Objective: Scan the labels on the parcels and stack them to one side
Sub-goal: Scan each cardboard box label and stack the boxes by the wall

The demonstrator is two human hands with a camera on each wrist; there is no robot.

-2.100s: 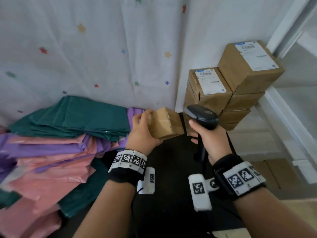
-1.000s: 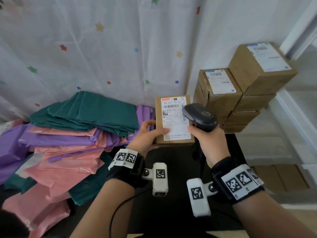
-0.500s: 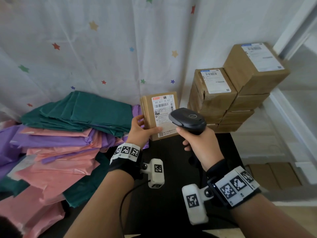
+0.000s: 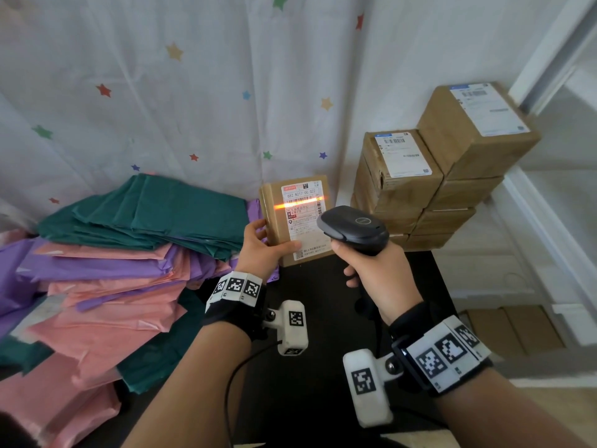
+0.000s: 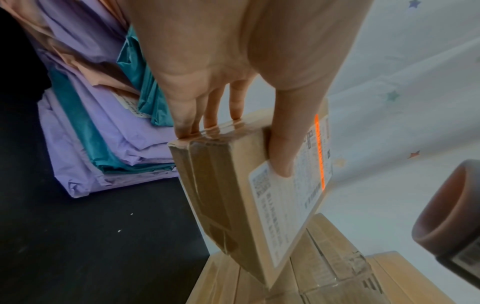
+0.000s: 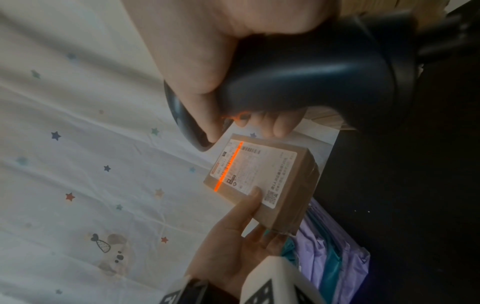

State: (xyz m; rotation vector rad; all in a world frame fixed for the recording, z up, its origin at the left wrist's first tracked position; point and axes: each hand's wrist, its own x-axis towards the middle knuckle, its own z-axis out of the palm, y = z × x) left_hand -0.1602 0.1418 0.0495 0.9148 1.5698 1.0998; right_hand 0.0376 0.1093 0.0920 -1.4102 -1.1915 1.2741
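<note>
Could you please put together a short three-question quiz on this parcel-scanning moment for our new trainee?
1. True or false: the orange scan line falls across the label of the held parcel.
2. Which hand grips the scanner? A) left hand B) right hand
3. Fill in: the stack of cardboard boxes stands to the person's ____ of the held parcel.

Key: 1 true; 2 B; 3 right.

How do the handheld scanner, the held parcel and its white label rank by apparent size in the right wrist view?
1. Scanner, largest, though nearest the camera.
2. Held parcel.
3. White label.
</note>
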